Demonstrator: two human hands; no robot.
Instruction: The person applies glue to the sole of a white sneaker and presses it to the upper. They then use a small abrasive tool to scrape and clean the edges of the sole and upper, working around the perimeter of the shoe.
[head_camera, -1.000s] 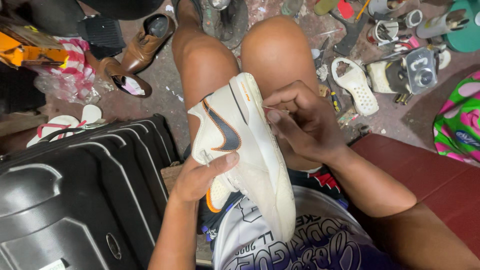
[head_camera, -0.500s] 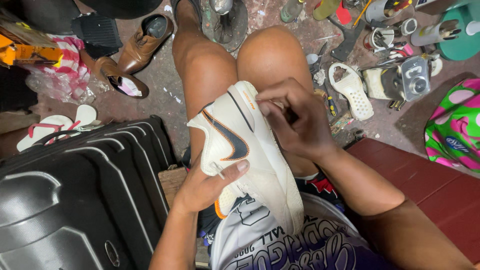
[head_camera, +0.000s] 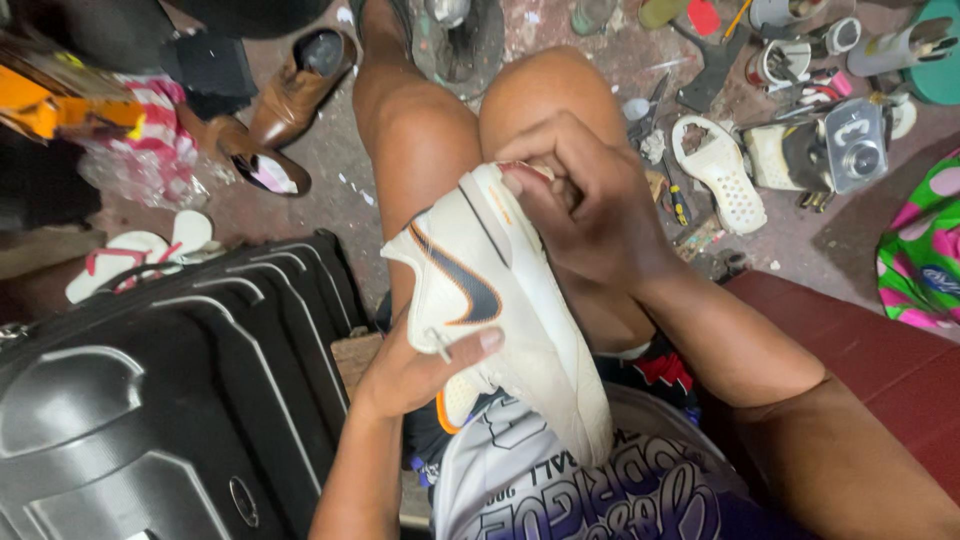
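A white sneaker (head_camera: 500, 300) with a dark curved side mark and orange trim lies across my knees, sole edge turned up. My left hand (head_camera: 420, 365) grips its side from below, thumb pressed on the upper next to a thin needle-like metal piece. My right hand (head_camera: 590, 215) clasps the toe end near my knee, fingers curled over the sole's rim. Whether the right fingers pinch anything small is hidden.
A black hard-shell suitcase (head_camera: 160, 400) stands at my left. Brown leather shoes (head_camera: 285, 105) and white flip-flops (head_camera: 130, 255) lie on the floor. A white perforated sole (head_camera: 720, 170), tools and cups are scattered at upper right. A dark red bench (head_camera: 860, 350) is at right.
The sneaker has shifted up toward my knees. My right hand moved to the toe end, and my left thumb now presses higher on the shoe's side.
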